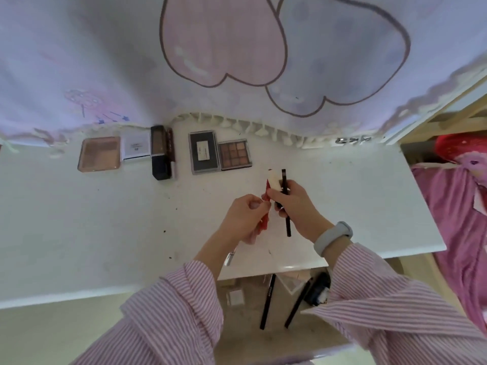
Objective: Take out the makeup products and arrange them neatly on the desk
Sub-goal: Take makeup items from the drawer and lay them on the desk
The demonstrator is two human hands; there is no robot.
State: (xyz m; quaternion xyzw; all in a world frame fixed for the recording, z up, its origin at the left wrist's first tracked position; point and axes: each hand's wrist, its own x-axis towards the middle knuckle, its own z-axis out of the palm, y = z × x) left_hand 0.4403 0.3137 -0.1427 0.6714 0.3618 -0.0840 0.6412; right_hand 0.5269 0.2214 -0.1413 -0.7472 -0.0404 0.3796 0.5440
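From the head view, both hands meet above the middle of the white table. The left hand has its fingers curled, its grip closed round a red stick that slants up toward the other hand; a silvery tube end shows below its wrist. The right hand grips a bundle upright: a cream-white tube and a thin black pencil that sticks out above and below the fist. A pale wristband sits on the right wrist, and both arms wear pink striped sleeves.

Along the far edge of the table lies a row of makeup: a peach compact, just beside it a white square case, then a dark palette with a black lower end, touching a slim brown stick. Apart from these lie a black-framed case and, touching it, a brown eyeshadow palette. A lilac curtain with heart shapes hangs behind them.

Below the near edge of the table, an open compartment holds two black pencils, a small white square item and a dark rounded object; what kind of container it is cannot be told. Pink bedding lies at the right.
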